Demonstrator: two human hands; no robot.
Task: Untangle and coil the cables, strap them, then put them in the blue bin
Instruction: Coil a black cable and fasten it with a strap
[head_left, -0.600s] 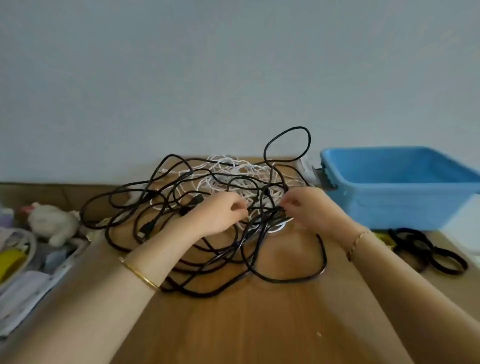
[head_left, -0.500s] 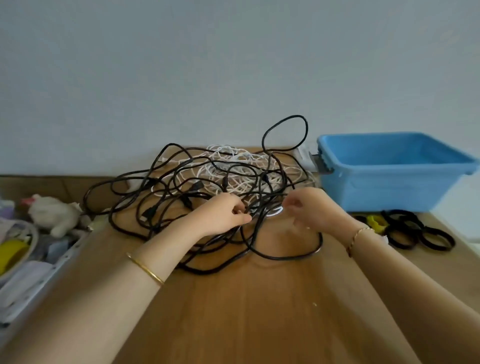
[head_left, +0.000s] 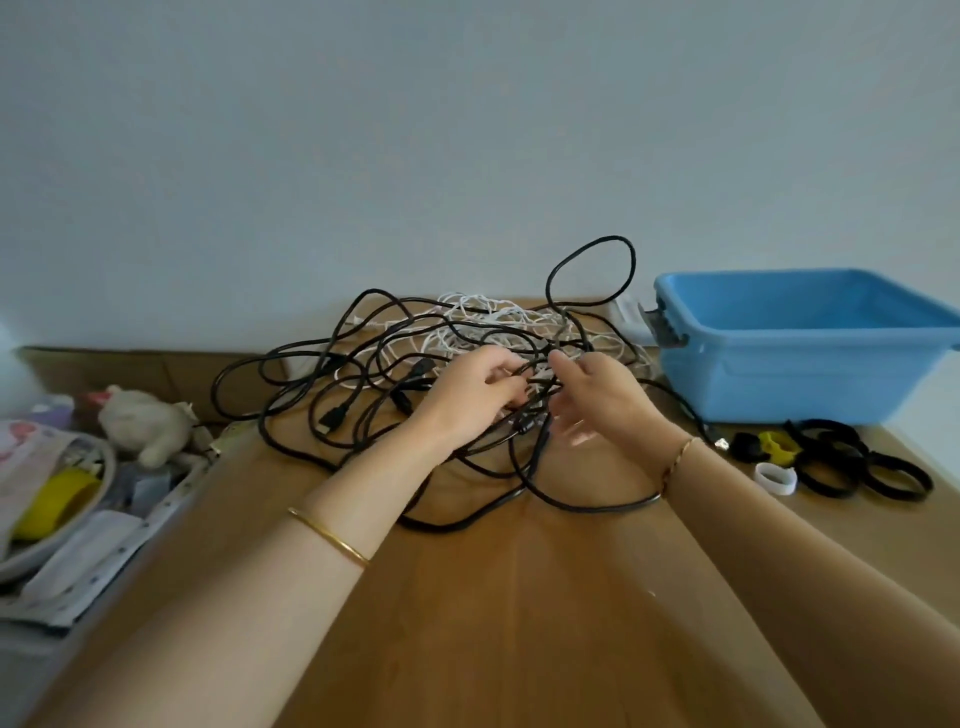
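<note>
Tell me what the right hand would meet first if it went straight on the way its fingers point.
Probably the black cables of the tangle, lying right at the right hand's fingertips; just beyond them are the left hand's curled fingers. Depth is unclear and the right fingers are blurred.

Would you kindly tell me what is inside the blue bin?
The far inner walls of the blue bin look bare, with nothing showing against them. Its near wall hides the floor.

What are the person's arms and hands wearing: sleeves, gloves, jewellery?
No sleeves or gloves in view; both forearms are uncovered. Behind the left hand sits a thin, plain gold bangle. At the wrist of the right hand is a finer gold chain bracelet. Rings: too blurred to tell.
</note>
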